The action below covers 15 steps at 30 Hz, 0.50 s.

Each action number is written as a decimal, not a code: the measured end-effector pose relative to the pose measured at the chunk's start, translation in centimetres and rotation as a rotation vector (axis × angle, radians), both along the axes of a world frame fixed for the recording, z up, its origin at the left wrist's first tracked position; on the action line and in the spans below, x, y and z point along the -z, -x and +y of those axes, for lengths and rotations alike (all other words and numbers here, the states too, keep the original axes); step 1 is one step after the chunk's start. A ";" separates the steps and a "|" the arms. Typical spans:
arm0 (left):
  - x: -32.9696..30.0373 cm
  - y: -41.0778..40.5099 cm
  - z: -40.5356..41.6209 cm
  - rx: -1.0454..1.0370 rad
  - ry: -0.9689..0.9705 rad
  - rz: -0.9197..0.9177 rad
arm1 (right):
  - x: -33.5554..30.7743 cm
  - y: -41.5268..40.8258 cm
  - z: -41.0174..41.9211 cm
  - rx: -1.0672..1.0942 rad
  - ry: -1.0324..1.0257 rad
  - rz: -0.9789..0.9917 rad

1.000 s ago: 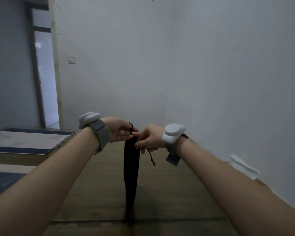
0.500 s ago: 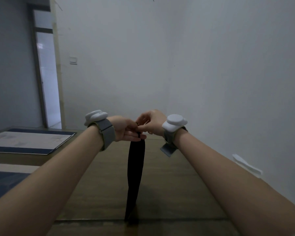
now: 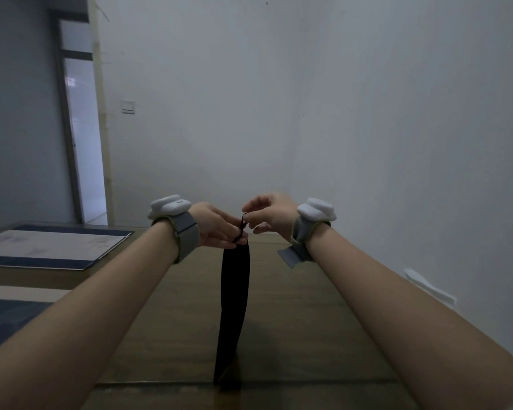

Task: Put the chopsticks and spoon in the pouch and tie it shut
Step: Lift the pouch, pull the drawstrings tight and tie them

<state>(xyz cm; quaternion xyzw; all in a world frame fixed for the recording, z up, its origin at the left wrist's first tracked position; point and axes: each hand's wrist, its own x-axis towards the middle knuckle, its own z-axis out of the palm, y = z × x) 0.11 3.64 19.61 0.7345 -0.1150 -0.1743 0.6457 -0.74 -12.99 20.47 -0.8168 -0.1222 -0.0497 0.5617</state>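
A long, narrow black pouch point(image 3: 234, 306) stands upright, its bottom end resting on the brown table point(image 3: 293, 335). My left hand point(image 3: 216, 226) pinches the pouch's gathered top. My right hand point(image 3: 270, 214) is just right of it, thumb and forefinger closed on the thin dark drawstring point(image 3: 243, 221) that rises from the pouch mouth. Chopsticks and spoon are not visible; whether they are inside the pouch cannot be seen. Both wrists wear grey straps with white devices.
A white and dark blue mat point(image 3: 51, 247) lies on the table at the left. A white strip point(image 3: 427, 287) lies by the right wall. The wall runs close along the table's right side, and a doorway point(image 3: 83, 143) is at the far left.
Both hands rose a little with the pouch top. My right hand moved from beside and below the left fingers to above them, lifting the drawstring upward.
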 end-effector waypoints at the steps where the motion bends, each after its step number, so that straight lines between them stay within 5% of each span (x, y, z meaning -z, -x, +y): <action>1: 0.0 0.0 0.0 -0.019 -0.012 -0.015 | -0.1 0.0 0.0 -0.002 0.014 0.000; 15: 0.2 -1.0 0.6 -0.252 -0.254 -0.270 | -1.3 1.7 1.3 0.072 0.172 0.068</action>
